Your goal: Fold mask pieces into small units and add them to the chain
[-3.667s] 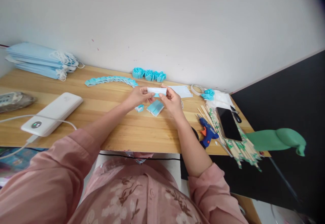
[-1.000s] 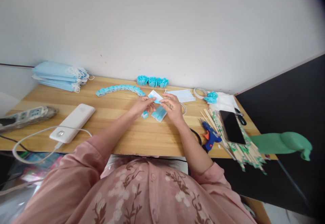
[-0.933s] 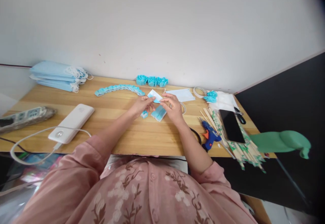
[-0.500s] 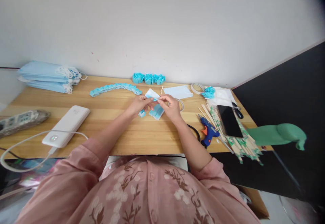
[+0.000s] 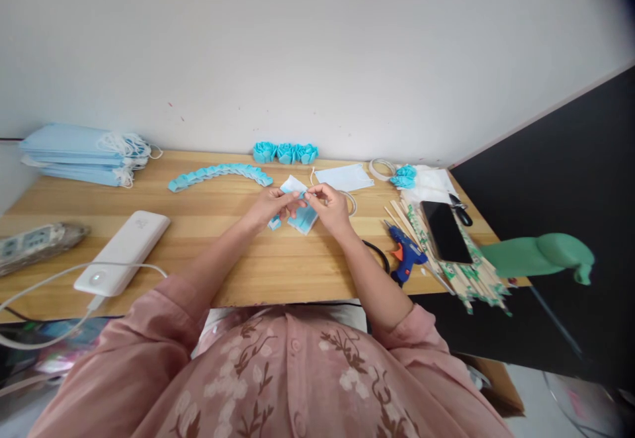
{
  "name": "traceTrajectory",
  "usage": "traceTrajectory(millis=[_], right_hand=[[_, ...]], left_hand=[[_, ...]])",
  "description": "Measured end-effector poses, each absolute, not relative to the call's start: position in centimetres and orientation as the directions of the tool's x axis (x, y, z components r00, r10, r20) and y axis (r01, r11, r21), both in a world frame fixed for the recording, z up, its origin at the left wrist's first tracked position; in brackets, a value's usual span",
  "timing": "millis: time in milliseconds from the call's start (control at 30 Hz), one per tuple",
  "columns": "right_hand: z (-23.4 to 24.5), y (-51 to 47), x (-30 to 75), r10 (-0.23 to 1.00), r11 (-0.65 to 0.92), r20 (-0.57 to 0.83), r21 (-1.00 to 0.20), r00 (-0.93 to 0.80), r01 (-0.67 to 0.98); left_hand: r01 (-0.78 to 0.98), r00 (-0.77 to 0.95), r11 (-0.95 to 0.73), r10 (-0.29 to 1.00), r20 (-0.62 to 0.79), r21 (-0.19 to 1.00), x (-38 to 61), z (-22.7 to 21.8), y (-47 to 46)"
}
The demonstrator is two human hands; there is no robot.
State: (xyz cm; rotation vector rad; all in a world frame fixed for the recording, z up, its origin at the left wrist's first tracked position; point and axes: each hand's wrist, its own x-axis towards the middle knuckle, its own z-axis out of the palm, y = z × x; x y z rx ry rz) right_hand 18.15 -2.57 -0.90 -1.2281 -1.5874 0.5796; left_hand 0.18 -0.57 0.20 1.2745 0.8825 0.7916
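Between my two hands is a small piece of blue and white face mask material (image 5: 292,184), pinched at its near edge. My left hand (image 5: 272,206) closes on its left side, and my right hand (image 5: 328,208) pinches its right side with thumb and forefinger. Under the hands lies another blue mask piece (image 5: 303,221) on the table. A small folded blue piece (image 5: 274,223) shows just below my left fingers. Behind the hands are a curved strip of folded blue pieces (image 5: 218,173) and a row of three blue fabric flowers (image 5: 286,153).
A mask stack (image 5: 74,153), white power bank (image 5: 124,253) and power strip (image 5: 40,243) are at the left. Rightward lie a flat mask (image 5: 346,177), tape roll (image 5: 381,169), blue glue gun (image 5: 405,250), wrapped chopsticks (image 5: 479,284), black phone (image 5: 446,231) and green object (image 5: 540,256).
My hands stay over the same spot, with the fingers slightly shifted on the mask piece. The whole view has moved a little, so things on the table appear slightly further left.
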Motion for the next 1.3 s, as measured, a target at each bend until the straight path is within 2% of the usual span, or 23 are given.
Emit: traceTrajectory(millis=[167,333,567,667,767,867,1033,1300], right_hand=[[-0.86,-2.56,18.1,0.91,0.363,0.414,-0.828,0.029,0.427],[-0.74,-2.66,18.03,0.915,0.354,0.402,-0.839,0.034,0.414],[-0.55,-2.7,18.47,0.938,0.304,0.334,-0.921,0.09,0.244],[-0.61,-2.66,18.62,0.949,0.294,0.311,-0.933,0.056,0.209],[-0.86,-2.54,18.53,0.959,0.282,0.283,-0.934,-0.025,0.222],[-1.19,-2.36,18.32,0.944,0.329,0.322,-0.912,-0.067,0.244],[-1.46,-2.28,18.21,0.927,0.373,0.371,-0.88,-0.065,0.296],[-1.23,-2.44,18.48,0.948,0.301,0.318,-0.893,-0.004,0.333]], left_hand=[[0.0,0.419,0.07,0.906,-0.063,0.998,0.44,0.25,-0.71],[0.05,0.384,0.066,0.92,-0.08,0.997,0.6,0.7,-0.83],[0.04,0.367,0.08,0.926,-0.089,0.996,0.51,0.83,-0.8],[0.05,0.368,0.073,0.926,-0.087,0.996,0.47,0.77,-0.76],[0.053,0.37,0.071,0.925,-0.085,0.996,0.52,0.8,-0.78],[0.022,0.367,0.063,0.928,-0.067,0.998,0.59,0.82,-0.84],[0.013,0.37,0.056,0.927,-0.057,0.998,0.51,0.82,-0.91],[0.037,0.402,0.072,0.912,-0.081,0.997,0.39,0.79,-0.69]])
